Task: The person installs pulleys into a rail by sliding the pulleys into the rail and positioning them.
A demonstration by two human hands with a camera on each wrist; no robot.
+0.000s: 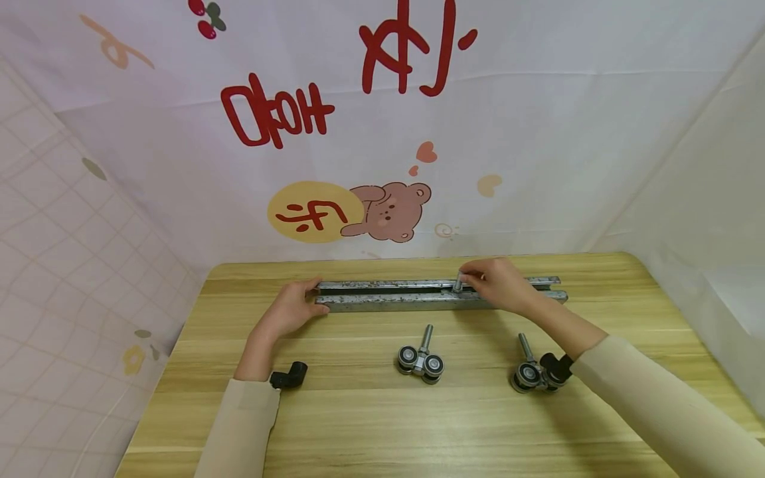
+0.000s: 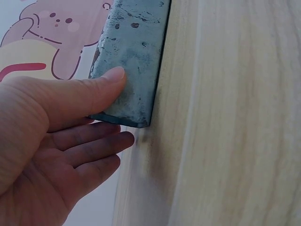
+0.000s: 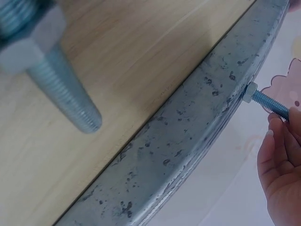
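A worn metal channel rail point(image 1: 382, 305) lies across the back of the table, its slot facing up. My left hand point(image 1: 289, 309) grips the rail's left end; in the left wrist view the thumb point(image 2: 106, 89) presses on its side. A threaded bolt point(image 1: 458, 282) with a nut stands up out of the slot, right of the middle. My right hand point(image 1: 499, 284) pinches the bolt's top; the nut point(image 3: 250, 92) sits at the rail's edge in the right wrist view. Whatever the bolt joins inside the rail is hidden.
Two roller trolleys with bolts lie in front of the rail, one near the middle point(image 1: 421, 364) and another point(image 1: 527, 377) partly behind my right wrist. A threaded bolt point(image 3: 70, 94) looms close in the right wrist view. A printed cloth wall point(image 1: 538, 166) rises behind the wooden table point(image 1: 358, 425).
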